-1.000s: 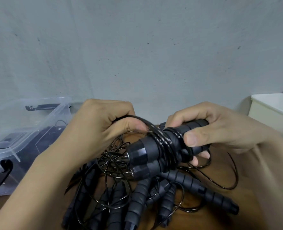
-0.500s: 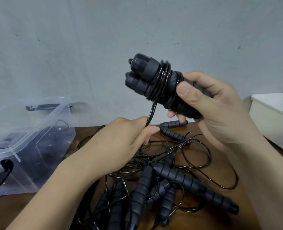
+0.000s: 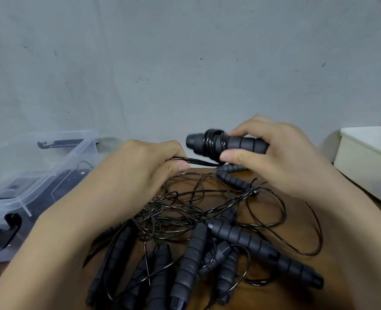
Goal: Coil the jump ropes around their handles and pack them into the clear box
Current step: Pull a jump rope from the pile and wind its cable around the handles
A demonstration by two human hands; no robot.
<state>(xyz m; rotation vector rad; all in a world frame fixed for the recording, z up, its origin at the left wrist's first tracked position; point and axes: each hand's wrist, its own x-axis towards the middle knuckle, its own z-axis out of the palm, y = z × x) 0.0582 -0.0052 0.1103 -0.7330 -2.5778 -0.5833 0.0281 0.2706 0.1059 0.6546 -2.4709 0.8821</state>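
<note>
Two grips over rope tangle: left hand pinching cord, right hand fingers round handles; clear box alongside.

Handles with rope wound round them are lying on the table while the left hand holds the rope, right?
Not quite. The head view shows the handles with rope wound round them held up in the right hand, above the table, not lying on it. The left hand does hold the rope.

Blk ribbed handles, blk cord, clear box, brown table.
</note>
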